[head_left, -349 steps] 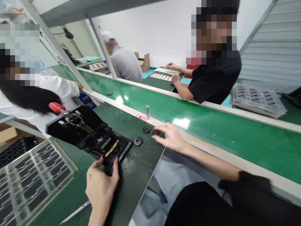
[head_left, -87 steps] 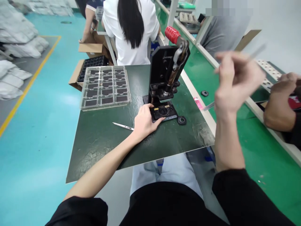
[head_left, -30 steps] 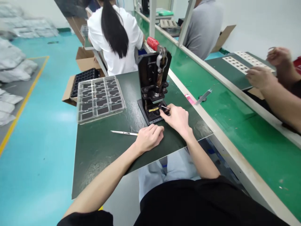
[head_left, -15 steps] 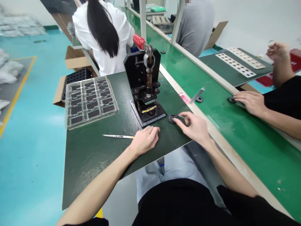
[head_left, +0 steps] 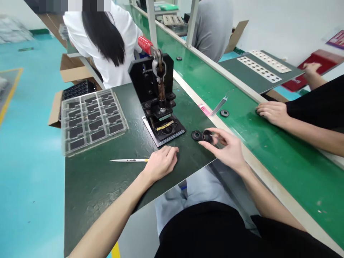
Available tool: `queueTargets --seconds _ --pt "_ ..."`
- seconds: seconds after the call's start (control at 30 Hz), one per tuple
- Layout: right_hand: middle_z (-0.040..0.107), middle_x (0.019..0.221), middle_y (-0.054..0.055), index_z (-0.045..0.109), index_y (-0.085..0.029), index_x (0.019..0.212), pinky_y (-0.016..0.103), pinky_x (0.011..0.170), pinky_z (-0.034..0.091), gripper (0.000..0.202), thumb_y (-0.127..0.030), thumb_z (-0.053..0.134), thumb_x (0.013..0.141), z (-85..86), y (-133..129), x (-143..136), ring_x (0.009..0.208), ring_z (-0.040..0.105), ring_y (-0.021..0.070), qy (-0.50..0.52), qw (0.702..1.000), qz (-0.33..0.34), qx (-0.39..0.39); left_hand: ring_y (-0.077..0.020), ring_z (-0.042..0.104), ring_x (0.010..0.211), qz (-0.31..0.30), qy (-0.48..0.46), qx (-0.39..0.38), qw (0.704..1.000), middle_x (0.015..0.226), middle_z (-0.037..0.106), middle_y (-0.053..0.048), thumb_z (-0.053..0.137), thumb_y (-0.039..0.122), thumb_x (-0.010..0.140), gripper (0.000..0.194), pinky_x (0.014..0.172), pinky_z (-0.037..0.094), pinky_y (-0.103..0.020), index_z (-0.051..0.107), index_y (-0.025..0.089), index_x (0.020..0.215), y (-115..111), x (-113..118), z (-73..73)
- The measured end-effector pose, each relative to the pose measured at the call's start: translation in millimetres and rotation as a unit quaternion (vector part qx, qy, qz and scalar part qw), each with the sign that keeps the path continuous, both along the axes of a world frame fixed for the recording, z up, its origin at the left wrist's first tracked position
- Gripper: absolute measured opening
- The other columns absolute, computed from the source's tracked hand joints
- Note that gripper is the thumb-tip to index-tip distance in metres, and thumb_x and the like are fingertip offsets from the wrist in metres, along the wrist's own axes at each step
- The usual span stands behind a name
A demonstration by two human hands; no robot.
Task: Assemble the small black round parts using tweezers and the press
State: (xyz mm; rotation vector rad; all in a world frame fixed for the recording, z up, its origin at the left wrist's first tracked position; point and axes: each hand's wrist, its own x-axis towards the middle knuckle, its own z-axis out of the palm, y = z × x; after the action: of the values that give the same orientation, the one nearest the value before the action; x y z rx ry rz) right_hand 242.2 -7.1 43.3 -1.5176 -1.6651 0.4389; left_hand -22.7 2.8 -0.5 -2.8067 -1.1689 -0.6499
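Observation:
My right hand (head_left: 228,147) pinches a round black part (head_left: 207,137) between thumb and fingertips, tilted up on its edge. Just left of it, a flat black ring-shaped part (head_left: 196,135) with a pale-rimmed centre lies on the table. My left hand (head_left: 163,162) rests on the dark green tabletop with its fingers curled. From its outer side sticks out a slim white pointed tool, like a pair of tweezers (head_left: 129,160); its other end is hidden under the hand. Beyond both hands stands a black hand press (head_left: 152,82) with a red lever grip and a yellow strip on its base.
A clear compartment tray (head_left: 94,122) of dark pieces sits at the table's left. On the right runs a green conveyor belt (head_left: 249,125) carrying a black ring (head_left: 224,113). A pointed grey tool (head_left: 219,106) lies by its rail. Across it rests a co-worker's hand (head_left: 274,113).
My right hand has lifted a round black part off the table and tilted it, leaving a ring-shaped part behind. My left hand stays nearly in place. The view has shifted slightly right.

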Motion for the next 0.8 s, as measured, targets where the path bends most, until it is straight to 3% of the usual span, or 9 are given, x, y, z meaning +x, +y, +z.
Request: queueTargets --seconds 0.1,0.17,0.3,0.4,0.47,0.6,0.8 --pt "0.063 0.071 0.001 0.075 -0.025 0.112 0.036 0.066 0.051 0.053 -0.067 0.074 0.080 2.3 -3 46 0.066 0.060 0.0204 -0.093 0.991 -0.094 -0.012 -0.0166 0.068 0.077 -0.003 0.007 0.002 1.000 0.085 0.072 -0.001 0.042 0.017 0.103 0.016 0.064 0.049 -0.028 0.057 0.021 0.105 -1 1 0.0" --pt "0.066 0.073 0.004 0.076 -0.023 0.107 0.037 0.065 0.048 0.053 -0.067 0.074 0.077 -0.8 13 85 0.067 0.062 0.0234 -0.175 0.969 -0.165 -0.060 -0.0169 0.068 0.077 -0.007 0.003 0.004 1.000 0.085 0.071 -0.002 0.042 0.018 0.103 0.015 0.064 0.050 -0.028 0.057 0.020 0.105 0 2 -0.2" --pt "0.070 0.079 0.010 0.075 -0.018 0.100 0.038 0.071 0.047 0.048 -0.061 0.076 0.077 -8.2 84 145 0.078 0.066 0.0289 -0.243 0.929 -0.235 -0.153 -0.0169 0.069 0.078 -0.005 0.009 -0.017 1.000 0.087 0.072 -0.002 0.041 0.018 0.103 0.017 0.065 0.050 -0.028 0.058 0.021 0.106 1 1 -0.5" --pt "0.073 0.087 0.015 0.072 -0.013 0.109 0.040 0.081 0.048 0.049 -0.052 0.076 0.079 -10.3 139 162 0.089 0.067 0.0307 -0.223 0.922 -0.275 -0.158 -0.0173 0.069 0.080 0.000 0.023 -0.040 0.999 0.089 0.072 -0.003 0.041 0.019 0.103 0.017 0.065 0.050 -0.027 0.058 0.021 0.106 2 0 0.1" --pt "0.073 0.088 0.017 0.069 -0.009 0.115 0.041 0.086 0.047 0.053 -0.050 0.074 0.081 -12.0 159 164 0.094 0.067 0.0304 -0.185 0.928 -0.295 -0.136 -0.0178 0.070 0.082 0.003 0.028 -0.047 0.998 0.091 0.073 -0.004 0.041 0.020 0.103 0.017 0.065 0.051 -0.028 0.058 0.021 0.107 3 -1 1.1" --pt "0.073 0.087 0.014 0.072 -0.010 0.111 0.038 0.083 0.048 0.050 -0.053 0.066 0.086 -22.1 145 160 0.086 0.068 0.0263 -0.140 0.935 -0.308 -0.107 -0.0185 0.069 0.081 -0.005 0.022 -0.031 0.999 0.090 0.072 -0.004 0.039 0.020 0.104 0.019 0.067 0.054 -0.029 0.058 0.019 0.106 3 -1 2.7" --pt "0.071 0.077 0.007 0.076 -0.015 0.108 0.033 0.070 0.046 0.053 -0.060 0.066 0.081 -36.1 96 145 0.068 0.061 0.0205 -0.111 0.956 -0.243 -0.119 -0.0190 0.068 0.079 -0.008 0.003 -0.047 0.999 0.088 0.071 -0.005 0.042 0.018 0.102 0.019 0.068 0.054 -0.029 0.060 0.019 0.105 4 0 2.0"
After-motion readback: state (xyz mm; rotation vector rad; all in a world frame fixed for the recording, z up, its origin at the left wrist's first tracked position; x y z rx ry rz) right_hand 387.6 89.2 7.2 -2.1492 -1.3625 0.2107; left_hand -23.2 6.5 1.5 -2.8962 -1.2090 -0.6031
